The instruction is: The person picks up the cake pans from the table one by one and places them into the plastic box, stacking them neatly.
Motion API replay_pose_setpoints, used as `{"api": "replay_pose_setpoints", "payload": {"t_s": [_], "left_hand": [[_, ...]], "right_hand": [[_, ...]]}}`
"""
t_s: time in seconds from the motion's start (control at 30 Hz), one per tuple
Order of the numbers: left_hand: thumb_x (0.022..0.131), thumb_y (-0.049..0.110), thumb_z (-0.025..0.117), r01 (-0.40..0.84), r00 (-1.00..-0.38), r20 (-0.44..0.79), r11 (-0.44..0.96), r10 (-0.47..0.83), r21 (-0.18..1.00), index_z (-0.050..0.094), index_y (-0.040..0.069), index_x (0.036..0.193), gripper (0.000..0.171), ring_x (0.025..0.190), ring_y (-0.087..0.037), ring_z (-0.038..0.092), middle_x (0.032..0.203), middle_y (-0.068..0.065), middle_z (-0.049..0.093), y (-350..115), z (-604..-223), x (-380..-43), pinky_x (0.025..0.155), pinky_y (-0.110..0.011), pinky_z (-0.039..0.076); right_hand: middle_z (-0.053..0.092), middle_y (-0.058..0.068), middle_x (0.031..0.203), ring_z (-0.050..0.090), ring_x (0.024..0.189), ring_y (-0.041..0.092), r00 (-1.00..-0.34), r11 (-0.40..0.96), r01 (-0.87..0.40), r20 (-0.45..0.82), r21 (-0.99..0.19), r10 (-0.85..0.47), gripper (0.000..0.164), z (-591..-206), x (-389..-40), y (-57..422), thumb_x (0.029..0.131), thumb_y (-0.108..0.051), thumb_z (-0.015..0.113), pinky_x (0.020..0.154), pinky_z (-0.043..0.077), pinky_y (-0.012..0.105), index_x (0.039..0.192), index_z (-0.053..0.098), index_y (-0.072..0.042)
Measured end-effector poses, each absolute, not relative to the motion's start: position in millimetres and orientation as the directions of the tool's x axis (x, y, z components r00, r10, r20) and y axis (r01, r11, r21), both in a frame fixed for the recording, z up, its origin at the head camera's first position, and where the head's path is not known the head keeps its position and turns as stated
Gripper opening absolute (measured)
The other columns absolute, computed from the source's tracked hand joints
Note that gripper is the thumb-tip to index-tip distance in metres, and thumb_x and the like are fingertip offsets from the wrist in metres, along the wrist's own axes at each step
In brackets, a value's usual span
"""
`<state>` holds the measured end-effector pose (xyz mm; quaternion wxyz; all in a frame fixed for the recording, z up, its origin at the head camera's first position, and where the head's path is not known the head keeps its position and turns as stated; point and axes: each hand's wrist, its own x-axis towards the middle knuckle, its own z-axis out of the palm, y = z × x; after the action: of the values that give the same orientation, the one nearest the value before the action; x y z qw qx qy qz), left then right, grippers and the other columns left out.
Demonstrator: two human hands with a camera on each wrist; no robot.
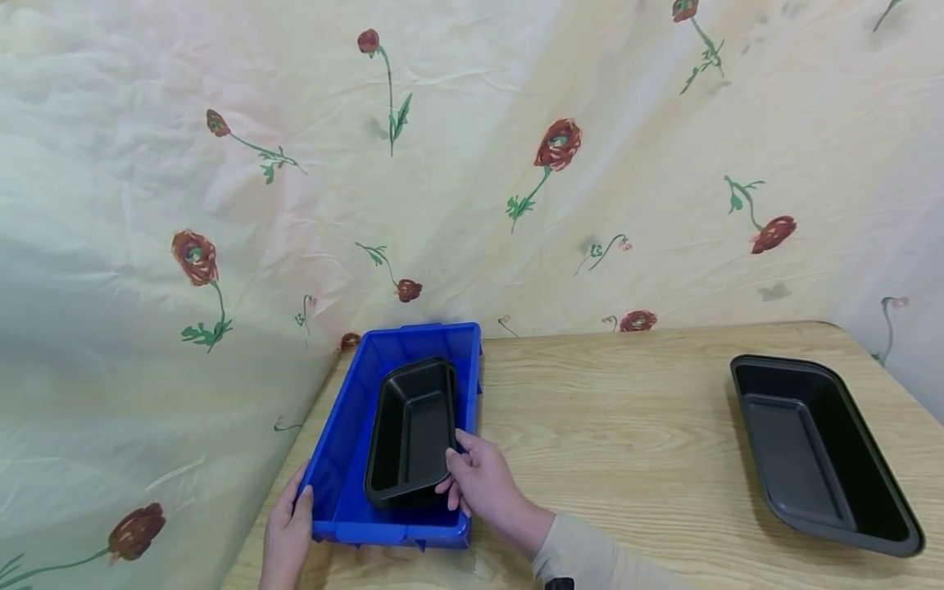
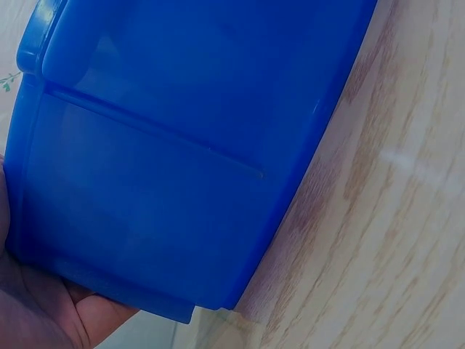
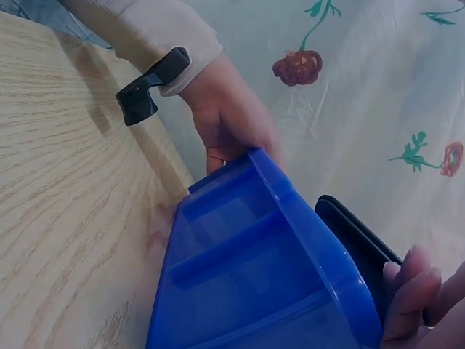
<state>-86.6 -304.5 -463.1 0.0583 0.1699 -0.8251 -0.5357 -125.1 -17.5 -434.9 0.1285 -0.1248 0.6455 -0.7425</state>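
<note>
Head view, black pan (image 1: 424, 434), edge partly behind right grip (image 1: 487, 483)

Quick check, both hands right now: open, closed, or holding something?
Left hand: holding the blue bin at its left edge.
Right hand: holding the black pan inside the bin, by its rim.

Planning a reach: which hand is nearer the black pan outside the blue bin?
Right. The right hand is left of that black pan, at the blue bin; the left hand is farther left, on the bin's left edge.
</note>
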Motion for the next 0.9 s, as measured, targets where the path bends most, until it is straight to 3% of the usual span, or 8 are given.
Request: {"api": "replay_pose_setpoints", "payload": {"t_s": [0.43,0.9], "left_hand": [[0.114,0.014,0.032,-0.215,-0.937,-0.079,0.383,-0.341,0.898,0.026,-0.003,0.162,0.051,0.147,-0.053,0.024,0.163,-0.032,0.024,-303,-463,-87,0.116,-0.068,0.025],[0.114,0.015,0.031,-0.226,-0.934,-0.091,0.374,-0.346,0.900,0.025,-0.001,0.162,0.051,0.148,-0.052,0.024,0.164,-0.031,0.024,-303,-462,-86,0.116,-0.068,0.026]], "right_hand": [[0.076,0.016,0.082,0.045,0.037,0.005,-0.904,-0.026,0.100,-0.080,-0.995,-0.420,0.060,-429,-130,-11,0.111,-0.006,0.045,0.033,0.035,0.018,0.153,0.013,0.022],[0.077,0.018,0.094,0.055,0.039,0.007,-0.852,0.099,0.115,-0.150,-0.988,-0.502,0.058,-419,-127,-5,0.107,0.000,0.049,0.037,0.045,0.019,0.151,0.020,0.024]]}}
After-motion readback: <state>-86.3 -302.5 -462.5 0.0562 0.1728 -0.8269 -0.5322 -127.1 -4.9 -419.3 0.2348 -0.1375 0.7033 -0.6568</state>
